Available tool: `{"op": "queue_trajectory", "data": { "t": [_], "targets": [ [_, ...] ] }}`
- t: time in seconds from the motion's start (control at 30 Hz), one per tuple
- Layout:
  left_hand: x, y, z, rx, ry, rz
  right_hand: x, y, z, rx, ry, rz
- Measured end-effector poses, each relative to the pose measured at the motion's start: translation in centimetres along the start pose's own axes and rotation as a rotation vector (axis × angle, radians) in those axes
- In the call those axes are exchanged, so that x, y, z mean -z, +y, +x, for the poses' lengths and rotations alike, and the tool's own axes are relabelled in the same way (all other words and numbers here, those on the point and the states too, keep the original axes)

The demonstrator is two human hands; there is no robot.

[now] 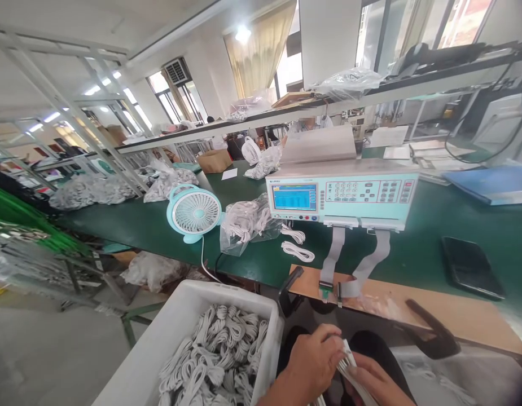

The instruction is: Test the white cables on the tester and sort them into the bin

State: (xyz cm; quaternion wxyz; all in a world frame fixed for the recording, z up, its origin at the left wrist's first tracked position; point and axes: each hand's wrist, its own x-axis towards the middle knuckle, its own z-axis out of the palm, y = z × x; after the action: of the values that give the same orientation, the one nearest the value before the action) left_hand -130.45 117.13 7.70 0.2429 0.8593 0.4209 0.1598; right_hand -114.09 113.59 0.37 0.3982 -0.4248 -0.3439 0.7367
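Big workshop with bright windows and one long green bench running off to the left. Above and ahead of the grip sits one pale teal tester box with two grey ribbon cables hanging down to a brown board. Left of the grip there's one white bin stuffed with coiled white cables, and further up-left one small teal fan. Two loose coils lie on the bench. Left hand and right hand are both closed around a white cable bundle, right at the bottom edge
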Motion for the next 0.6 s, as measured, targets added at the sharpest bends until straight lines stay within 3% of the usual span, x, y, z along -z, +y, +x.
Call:
{"op": "queue_trajectory", "data": {
  "t": [0.1, 0.27, 0.43, 0.6],
  "targets": [
    [-0.2, -0.4, 0.0, -0.032, -0.069, 0.042, -0.2, 0.1, 0.4, 0.163, -0.031, -0.150],
    [-0.6, -0.8, 0.2, 0.100, -0.001, 0.037, 0.1, 0.0, 1.3, 0.463, 0.133, -0.514],
    [-1.6, -1.8, 1.2, 0.288, 0.174, -0.404, 0.5, -0.4, 2.0, 0.700, 0.353, -0.783],
    [-4.1, -4.1, 2.6, 0.572, 0.226, -0.908, 0.7, -1.0, 3.8, 0.675, 0.489, -0.768]
  ]
}}
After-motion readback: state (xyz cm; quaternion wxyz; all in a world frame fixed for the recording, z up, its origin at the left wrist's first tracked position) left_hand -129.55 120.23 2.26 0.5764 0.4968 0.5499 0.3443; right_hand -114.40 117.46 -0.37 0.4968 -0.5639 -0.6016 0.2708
